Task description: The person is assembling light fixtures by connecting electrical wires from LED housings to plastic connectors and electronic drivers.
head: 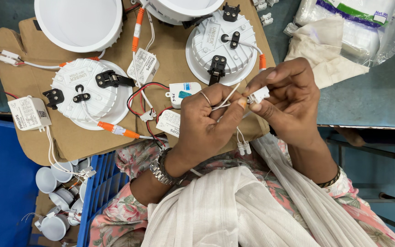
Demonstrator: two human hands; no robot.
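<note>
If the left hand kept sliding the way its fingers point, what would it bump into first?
The left hand points toward the right hand, so it would probably meet the small white connector pinched there first, then the right hand's fingers. Depth is hard to judge from above.

Bright even overhead light, soft shadows, sharp focus, mild glare on white housings, slight edge distortion.

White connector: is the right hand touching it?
Touching. The head view shows the right hand pinching the white connector between thumb and fingertips, with the left hand holding its thin white wires beside it.
</note>
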